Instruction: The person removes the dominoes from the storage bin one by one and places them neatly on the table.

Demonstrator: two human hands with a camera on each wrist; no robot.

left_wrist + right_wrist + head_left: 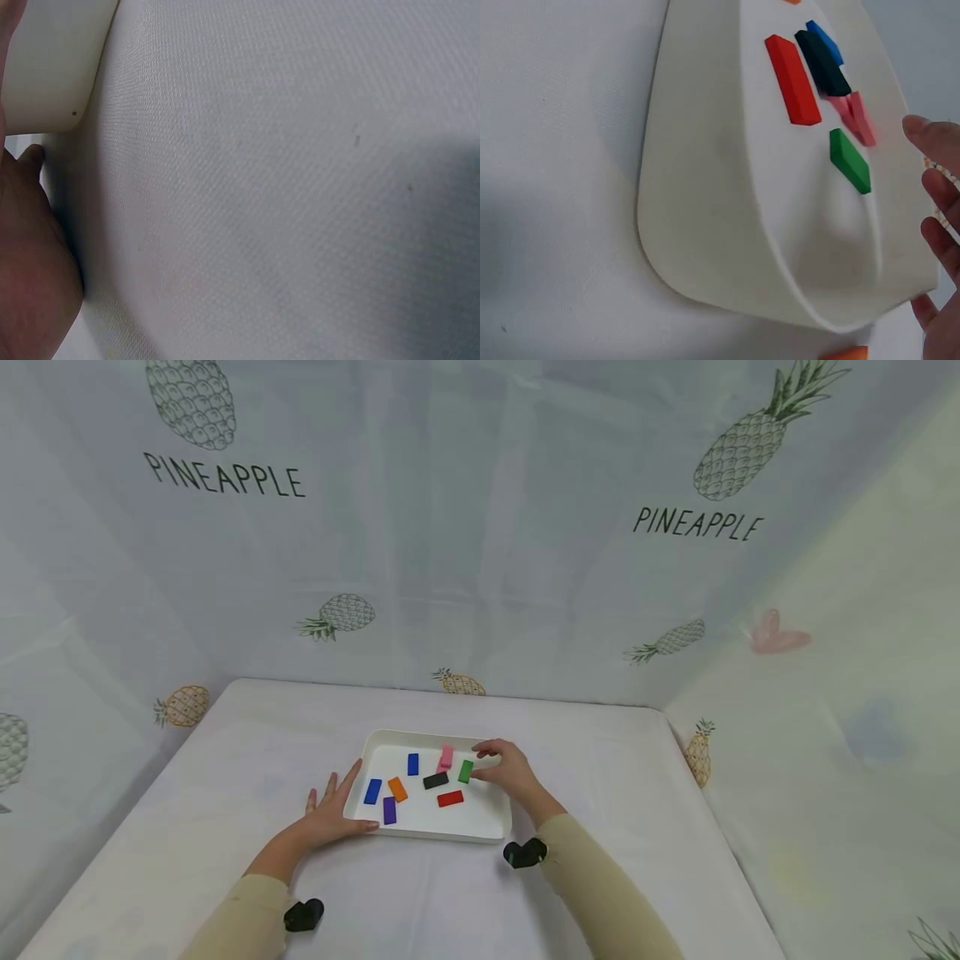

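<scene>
A white rectangular tray (480, 817) holds several small coloured blocks. The left hand (330, 820) has its fingers spread along the tray's left side, the thumb at the front left corner. Over the tray's right side hovers the right hand (512, 774), fingers loosely bent, nearest to a green block (466, 771). In the right wrist view a gap shows between those fingers and the green block (850, 161). Two pink blocks (447, 757), one partly over the other, lie beside a black block (436, 780). A red block (450, 798) lies nearer the front.
Two blue blocks (372, 791), an orange block (397, 789) and a purple block (389, 810) lie in the tray's left half. White cloth covers the table (420, 893). A pineapple-print curtain (480, 543) stands behind. An orange object (845, 353) shows outside the tray, mostly cut off.
</scene>
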